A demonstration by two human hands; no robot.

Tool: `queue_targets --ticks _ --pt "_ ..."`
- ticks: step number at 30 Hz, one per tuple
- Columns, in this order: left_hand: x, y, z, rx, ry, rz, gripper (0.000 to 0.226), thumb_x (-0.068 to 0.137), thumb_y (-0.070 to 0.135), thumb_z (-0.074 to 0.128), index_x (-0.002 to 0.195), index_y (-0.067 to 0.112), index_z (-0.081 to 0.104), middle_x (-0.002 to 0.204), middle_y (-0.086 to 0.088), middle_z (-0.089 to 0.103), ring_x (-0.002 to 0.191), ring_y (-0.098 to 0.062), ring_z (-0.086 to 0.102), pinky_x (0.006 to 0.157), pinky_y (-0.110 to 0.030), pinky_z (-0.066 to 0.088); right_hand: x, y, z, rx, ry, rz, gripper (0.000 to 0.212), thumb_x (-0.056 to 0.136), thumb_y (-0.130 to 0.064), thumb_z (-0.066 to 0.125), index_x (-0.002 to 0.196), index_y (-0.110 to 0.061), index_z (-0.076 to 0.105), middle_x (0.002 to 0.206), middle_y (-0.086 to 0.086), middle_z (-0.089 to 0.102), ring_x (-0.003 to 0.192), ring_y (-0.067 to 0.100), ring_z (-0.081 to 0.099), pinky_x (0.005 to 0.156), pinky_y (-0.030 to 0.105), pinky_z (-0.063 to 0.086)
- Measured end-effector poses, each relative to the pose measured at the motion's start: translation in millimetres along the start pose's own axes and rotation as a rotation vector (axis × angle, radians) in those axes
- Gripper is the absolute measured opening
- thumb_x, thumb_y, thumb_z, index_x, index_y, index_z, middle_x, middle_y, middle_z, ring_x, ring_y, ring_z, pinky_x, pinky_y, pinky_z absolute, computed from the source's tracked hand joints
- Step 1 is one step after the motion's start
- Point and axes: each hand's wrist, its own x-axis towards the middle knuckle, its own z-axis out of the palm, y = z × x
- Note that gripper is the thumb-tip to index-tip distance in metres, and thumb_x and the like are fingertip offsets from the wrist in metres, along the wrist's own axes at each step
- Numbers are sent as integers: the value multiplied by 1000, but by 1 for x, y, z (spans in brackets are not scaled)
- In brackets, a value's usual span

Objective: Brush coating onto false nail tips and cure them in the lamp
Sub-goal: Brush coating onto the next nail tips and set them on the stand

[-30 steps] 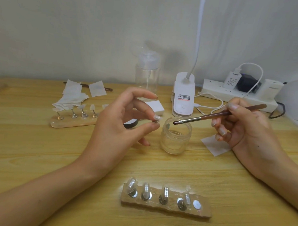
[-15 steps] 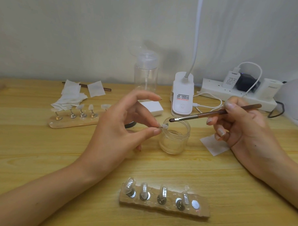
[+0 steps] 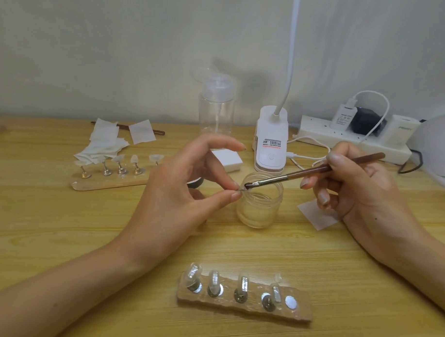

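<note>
My left hand (image 3: pixel 183 189) pinches a small nail tip (image 3: pixel 241 189) between thumb and finger, over the rim of a clear glass jar (image 3: pixel 259 207). My right hand (image 3: pixel 354 188) holds a brown-handled brush (image 3: pixel 317 170) like a pen; its dark bristles touch the nail tip. Near the front edge lies a stone-like holder (image 3: pixel 244 301) with several clear tips on metal stands. A wooden holder (image 3: pixel 110 179) with several more tips lies at the left. The white clip lamp (image 3: pixel 270 147) stands behind the jar, its neck running up out of view.
A clear pump bottle (image 3: pixel 216 105) stands at the back. White wipes (image 3: pixel 103 144) lie at the back left, one wipe (image 3: pixel 318 214) under my right hand. A power strip (image 3: pixel 343 139) with plugs and cables sits at the back right, beside a white rounded object (image 3: pixel 436 148).
The brush tip has moved left and down from above the jar until it meets the nail tip. My left hand has shifted slightly right toward the jar, still pinching the tip.
</note>
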Motion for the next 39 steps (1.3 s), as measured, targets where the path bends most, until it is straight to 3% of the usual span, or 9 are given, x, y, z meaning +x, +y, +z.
queue_targets --ticks 4,9,13,17,21,25,39 --pt "-1 1 0 10 -3 19 51 84 9 80 123 35 60 81 7 69 93 -15 71 59 -12 46 1 2 -2 5 63 16 21 88 -31 62 71 -24 51 71 9 70 52 9 51 45 18 43" --pt "-1 3 1 3 1 34 54 83 13 77 127 36 57 83 5 67 92 -17 70 55 -22 50 0 1 -1 -27 26 -12 22 90 -32 57 69 -29 55 73 7 71 61 8 52 43 15 37" --pt "-2 2 1 30 -2 40 59 84 5 79 129 35 56 83 7 67 94 -16 70 56 -21 50 0 2 -2 -13 81 2 21 91 -29 60 74 -22 49 69 8 69 58 6 49 40 15 32" --pt "-2 2 2 57 6 51 61 84 3 79 131 34 55 84 9 67 95 -16 70 55 -24 51 0 1 0 -18 36 -14 20 86 -36 60 68 -29 54 72 7 71 60 6 50 42 14 34" --pt "-2 3 2 69 11 58 60 84 4 79 131 34 55 83 10 67 94 -15 70 57 -20 50 1 2 -1 -28 73 7 21 89 -33 60 74 -23 50 71 8 71 57 6 47 40 14 32" --pt "-2 3 2 83 -1 80 60 85 2 77 131 32 56 84 9 66 95 -19 68 61 -18 49 0 1 0 -24 48 -14 21 86 -37 61 68 -29 54 73 8 72 57 7 48 42 14 33" --pt "-2 5 3 88 -9 97 54 85 2 75 127 30 58 87 11 64 95 -13 68 63 -20 50 0 2 1 -59 73 -6 21 79 -41 65 69 -28 53 72 10 72 53 8 45 40 15 30"
